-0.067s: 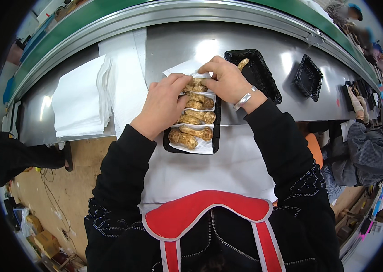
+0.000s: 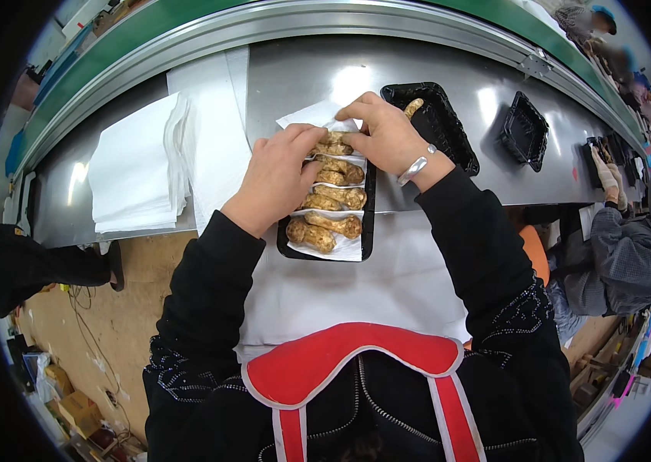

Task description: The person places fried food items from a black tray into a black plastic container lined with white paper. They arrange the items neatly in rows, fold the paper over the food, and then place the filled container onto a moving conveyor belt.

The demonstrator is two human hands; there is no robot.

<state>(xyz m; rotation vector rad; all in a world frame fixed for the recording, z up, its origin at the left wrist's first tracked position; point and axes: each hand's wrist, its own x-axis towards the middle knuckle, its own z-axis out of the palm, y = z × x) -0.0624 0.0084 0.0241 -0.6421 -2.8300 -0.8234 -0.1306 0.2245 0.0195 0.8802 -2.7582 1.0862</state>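
Observation:
A black tray (image 2: pixel 368 231) in front of me holds several brown, knobbly mushrooms (image 2: pixel 333 199) laid crosswise in rows on folded white paper (image 2: pixel 350 250). At its far end my left hand (image 2: pixel 279 169) closes its fingertips on the left part of the farthest mushrooms (image 2: pixel 331 148). My right hand (image 2: pixel 387 135) meets the same mushrooms from the right, thumb and fingers curled around their end and the paper. Beyond the fingers a flap of white paper (image 2: pixel 302 117) sticks up over the tray's far edge. My fingers partly cover the far rows.
A larger black tray (image 2: pixel 456 142) right of my hand holds one mushroom (image 2: pixel 413 108). Farther right stands another black tray (image 2: pixel 524 131). White paper sheets (image 2: pixel 137 165) are stacked at left. A metal rail (image 2: pixel 325 27) bounds the steel table's far side. A co-worker (image 2: pixel 622 254) works at right.

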